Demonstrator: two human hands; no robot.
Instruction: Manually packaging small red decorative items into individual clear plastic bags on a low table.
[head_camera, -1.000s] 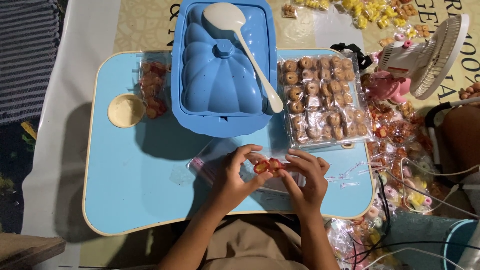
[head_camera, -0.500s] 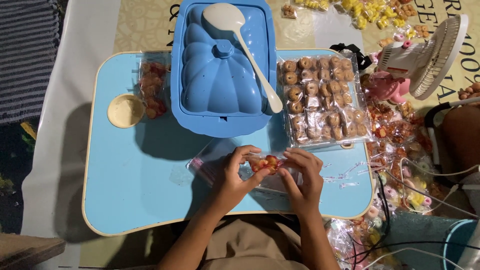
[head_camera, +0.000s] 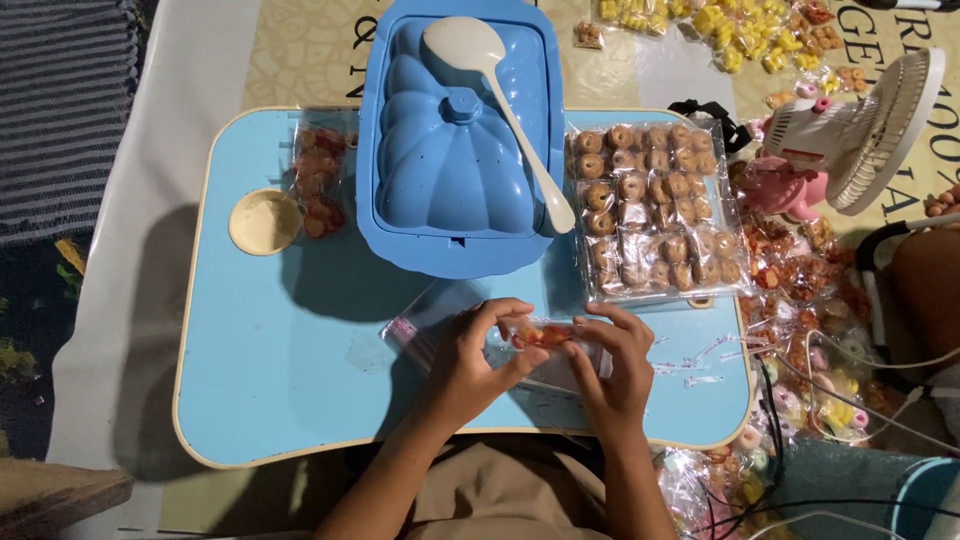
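On the light-blue tabletop, in front of the blue lidded plastic container, we pinch the small clear cellophane packet of orange-red sweets between both hands, left and right, fingertips close, steadying its ends evenly.

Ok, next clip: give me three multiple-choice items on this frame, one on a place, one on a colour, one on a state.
1. Where does the white ladle lie?
A. on the lid of the blue container
B. in the round cup holder
C. on the floor

2. What colour is the small table?
A. red
B. light blue
C. black

3. What is the state of the two hands?
A. both flat and empty
B. only one holds something
C. both pinch one small clear packet

Answers: 1 A, the ladle rests across the lid. 2 B, the bare tabletop is light blue. 3 C, the left hand and right hand both grip the packet.
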